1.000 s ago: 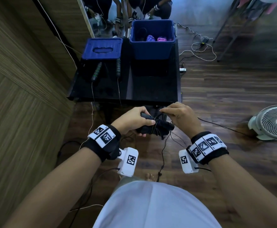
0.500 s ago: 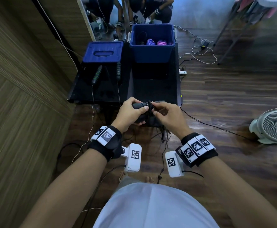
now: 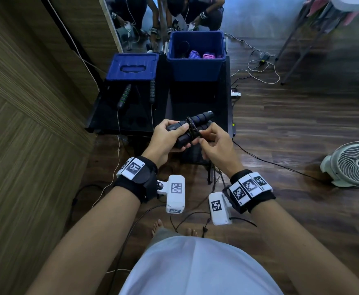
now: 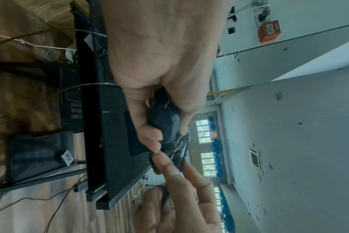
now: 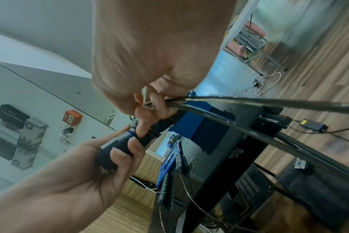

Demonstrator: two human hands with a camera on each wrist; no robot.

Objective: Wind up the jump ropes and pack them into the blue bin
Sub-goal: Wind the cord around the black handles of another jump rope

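Note:
My left hand (image 3: 170,136) grips the two black handles (image 3: 197,120) of a jump rope, held side by side over the near edge of the black table (image 3: 129,122). Black cord is wound around the handles. My right hand (image 3: 213,141) pinches that cord (image 5: 219,102) just beside the handles, and strands run back from its fingers. The blue bin (image 3: 195,67) stands open at the table's far right with purple and pink rope bundles (image 3: 202,54) inside. A second rope with green-ringed black handles (image 3: 124,95) lies on the table's left part, its thin cord hanging over the near edge.
The bin's blue lid (image 3: 132,67) lies at the table's far left. A mirror (image 3: 153,18) leans behind the table. A white fan (image 3: 354,163) stands on the wooden floor at right. Cables trail across the floor. A wood-panelled wall runs along the left.
Both hands have risen from below the table edge to over it, carrying the handles. The loose cord that hung down is now wound around the handles.

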